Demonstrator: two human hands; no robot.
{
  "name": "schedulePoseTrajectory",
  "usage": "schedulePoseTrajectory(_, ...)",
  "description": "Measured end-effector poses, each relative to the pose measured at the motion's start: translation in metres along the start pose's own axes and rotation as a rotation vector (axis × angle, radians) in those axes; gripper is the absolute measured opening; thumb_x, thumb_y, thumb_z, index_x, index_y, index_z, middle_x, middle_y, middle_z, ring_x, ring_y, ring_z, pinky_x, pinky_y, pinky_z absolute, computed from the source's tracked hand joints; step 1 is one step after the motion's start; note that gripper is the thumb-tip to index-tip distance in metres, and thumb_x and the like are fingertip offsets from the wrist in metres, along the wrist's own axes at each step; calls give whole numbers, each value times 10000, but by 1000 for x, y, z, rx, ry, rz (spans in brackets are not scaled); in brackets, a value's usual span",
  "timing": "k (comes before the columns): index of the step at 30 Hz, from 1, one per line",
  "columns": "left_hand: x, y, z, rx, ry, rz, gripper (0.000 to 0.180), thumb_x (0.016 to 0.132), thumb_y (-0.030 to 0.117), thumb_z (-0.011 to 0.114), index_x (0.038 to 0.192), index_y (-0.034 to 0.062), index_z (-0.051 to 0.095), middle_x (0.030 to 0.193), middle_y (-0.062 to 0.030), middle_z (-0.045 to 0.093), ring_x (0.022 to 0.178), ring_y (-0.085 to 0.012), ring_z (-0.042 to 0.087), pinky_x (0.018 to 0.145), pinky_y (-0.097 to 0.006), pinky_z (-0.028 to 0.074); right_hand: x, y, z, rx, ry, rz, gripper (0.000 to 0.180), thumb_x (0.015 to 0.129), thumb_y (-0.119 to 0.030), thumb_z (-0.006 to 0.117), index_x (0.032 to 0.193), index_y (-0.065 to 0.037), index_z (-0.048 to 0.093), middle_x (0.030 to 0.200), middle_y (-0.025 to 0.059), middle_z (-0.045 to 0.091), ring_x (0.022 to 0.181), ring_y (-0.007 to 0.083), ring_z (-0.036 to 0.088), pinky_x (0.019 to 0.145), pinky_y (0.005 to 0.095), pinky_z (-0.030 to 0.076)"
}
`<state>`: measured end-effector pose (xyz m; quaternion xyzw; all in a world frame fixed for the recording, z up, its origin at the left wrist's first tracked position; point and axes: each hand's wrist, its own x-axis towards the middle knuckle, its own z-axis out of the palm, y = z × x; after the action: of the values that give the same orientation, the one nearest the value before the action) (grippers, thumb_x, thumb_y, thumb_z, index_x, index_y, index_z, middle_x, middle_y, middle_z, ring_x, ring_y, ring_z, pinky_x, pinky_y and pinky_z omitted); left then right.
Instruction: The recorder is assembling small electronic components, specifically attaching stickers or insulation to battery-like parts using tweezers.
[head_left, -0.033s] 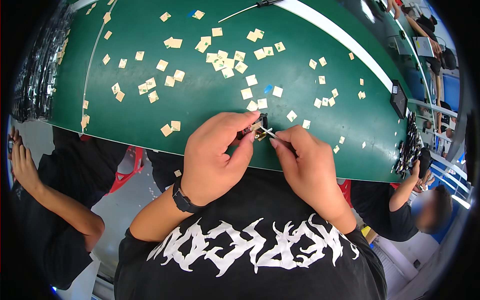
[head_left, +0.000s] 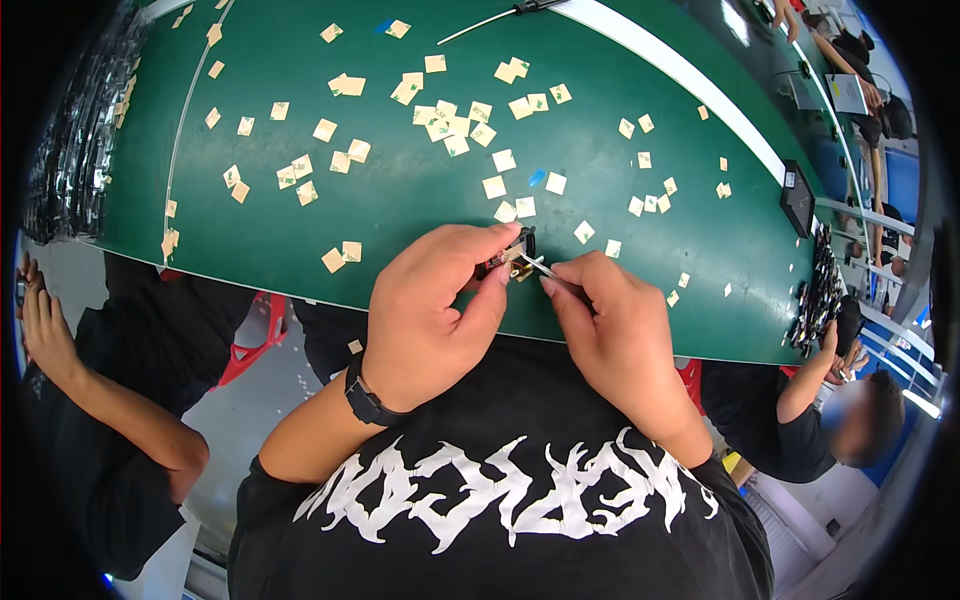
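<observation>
One small black device [head_left: 529, 241], at the frame's centre, is pinched between thumb and finger of the left hand [head_left: 425, 290]; one thin metal tool [head_left: 537, 264] is gripped by the right hand [head_left: 617, 305]. One screwdriver [head_left: 517, 10] is seen upper centre.

Paper squares [head_left: 459, 126] are lying on the bench [head_left: 400, 200] between a part [head_left: 514, 253] near its front edge and a screwdriver [head_left: 516, 10] farther back

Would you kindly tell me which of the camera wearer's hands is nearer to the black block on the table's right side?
Right. The right hand is left of the black block and lower in the picture; the left hand is farther left.
</observation>
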<state>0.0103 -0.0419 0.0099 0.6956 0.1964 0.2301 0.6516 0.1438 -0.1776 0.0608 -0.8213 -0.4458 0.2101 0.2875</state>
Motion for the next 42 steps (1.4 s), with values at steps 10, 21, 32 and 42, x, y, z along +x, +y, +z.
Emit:
schedulePoseTrajectory(10, -2, -1, -11, -166, -54, -97, 280, 967, -88, 558, 1236, -52, 628, 1149, -132, 644, 976, -148, 673, 832, -283, 600, 3, -8, 2, 54, -14, 54, 81, 870, -19, 694, 917, -7, 629, 749, 173, 651, 625, 363, 646, 544, 403, 491)
schedulePoseTrajectory(21, 4, 5, -13, -486, -1, -266, 270, 974, -59, 555, 1240, -67, 602, 1032, -89, 656, 887, -98, 666, 798, -266, 594, -1, 4, 12, 835, -14, 265, 114, 911, 7, 709, 1002, 15, 641, 805, -22, 633, 645, -3, 505, 544, 195, 395)
schedulePoseTrajectory(32, -2, -1, -9, -242, -44, -188, 284, 957, -95, 570, 1238, -55, 588, 1106, -107, 648, 967, -119, 665, 837, -275, 596, 8, -7, 13, 784, 49, 383, 74, 930, -23, 714, 961, 18, 661, 759, -47, 622, 650, -12, 486, 546, 170, 357)
schedulePoseTrajectory(42, 0, 0, -3, -163, -1, -186, 246, 949, -105, 569, 1191, -66, 590, 1045, -101, 673, 929, -110, 679, 778, -232, 563, 9, -8, 22, 485, 85, 219, 61, 882, -16, 731, 926, 25, 723, 769, 13, 671, 623, 25, 518, 549, 202, 414)
